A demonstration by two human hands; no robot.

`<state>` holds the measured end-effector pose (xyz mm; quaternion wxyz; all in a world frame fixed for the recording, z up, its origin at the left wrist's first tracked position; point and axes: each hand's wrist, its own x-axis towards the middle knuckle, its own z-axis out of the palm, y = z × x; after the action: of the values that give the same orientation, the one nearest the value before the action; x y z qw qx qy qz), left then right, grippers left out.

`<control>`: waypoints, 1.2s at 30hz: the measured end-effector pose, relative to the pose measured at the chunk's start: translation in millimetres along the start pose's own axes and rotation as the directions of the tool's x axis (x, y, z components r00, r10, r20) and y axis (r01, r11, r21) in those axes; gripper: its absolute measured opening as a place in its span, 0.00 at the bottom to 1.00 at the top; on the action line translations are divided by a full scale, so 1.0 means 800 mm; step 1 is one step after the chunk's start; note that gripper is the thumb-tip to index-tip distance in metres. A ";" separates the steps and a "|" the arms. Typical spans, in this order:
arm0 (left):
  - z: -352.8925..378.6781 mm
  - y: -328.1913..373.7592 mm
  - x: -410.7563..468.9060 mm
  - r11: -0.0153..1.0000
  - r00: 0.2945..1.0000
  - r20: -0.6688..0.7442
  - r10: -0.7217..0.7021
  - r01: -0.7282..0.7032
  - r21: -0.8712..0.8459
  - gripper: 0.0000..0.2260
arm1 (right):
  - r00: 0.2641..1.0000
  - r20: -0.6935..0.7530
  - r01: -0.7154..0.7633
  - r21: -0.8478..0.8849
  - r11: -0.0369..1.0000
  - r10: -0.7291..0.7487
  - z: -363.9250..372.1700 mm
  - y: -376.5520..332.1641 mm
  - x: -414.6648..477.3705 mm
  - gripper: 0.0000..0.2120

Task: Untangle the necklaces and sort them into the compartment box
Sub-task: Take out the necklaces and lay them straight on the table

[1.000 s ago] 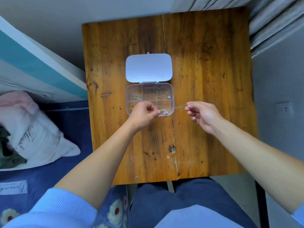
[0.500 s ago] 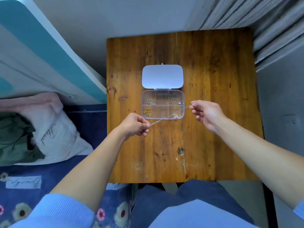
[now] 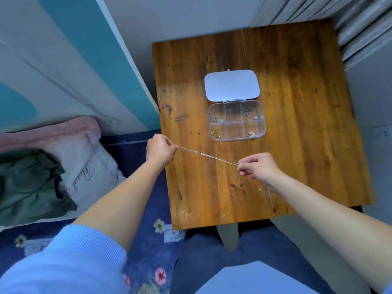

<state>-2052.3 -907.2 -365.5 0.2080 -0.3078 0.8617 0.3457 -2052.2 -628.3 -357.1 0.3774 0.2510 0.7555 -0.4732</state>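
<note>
both my hands pinch one thin necklace (image 3: 209, 155) and pull it taut above the bench (image 3: 297, 145): my left hand (image 3: 160, 150) grips one end over the bench's left edge, my right hand (image 3: 257, 169) nips the other end between thumb and fingertips. the chain hangs just in front of the compartment box (image 3: 236, 120), not touching it.

the clear box lies open, its white lid (image 3: 231, 85) flat behind it. silver pieces sit in the rear left cell, a silver chain in the rear right, gold bits in the front left, a small pale piece in the front right; both middle cells look bare.

the bench is worn brown wood. to my left, a bed with a blue floral sheet (image 3: 148, 240), a pink pillow (image 3: 84, 158) and a green cloth (image 3: 29, 183); curtain (image 3: 360, 22) at the far right.
</note>
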 end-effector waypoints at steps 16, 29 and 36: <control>0.042 -0.026 0.085 0.864 0.942 0.098 0.321 -0.334 0.377 0.06 | 0.993 0.040 -0.090 -0.399 0.912 0.115 0.194 0.088 0.002 0.11; 0.045 -0.016 0.100 0.893 0.944 0.107 0.312 -0.330 0.307 0.04 | 0.996 0.025 -0.054 -0.603 0.796 0.086 0.181 0.077 0.007 0.16; 0.036 0.021 0.067 0.956 0.961 0.035 0.275 -0.277 0.100 0.07 | 0.983 -0.156 0.014 -0.467 0.884 -0.097 0.065 0.021 0.014 0.10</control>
<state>-2098.5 -897.4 -408.0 0.1823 -0.1696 0.9108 0.3295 -2029.7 -667.9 -389.0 0.3450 0.1722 0.8836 -0.2657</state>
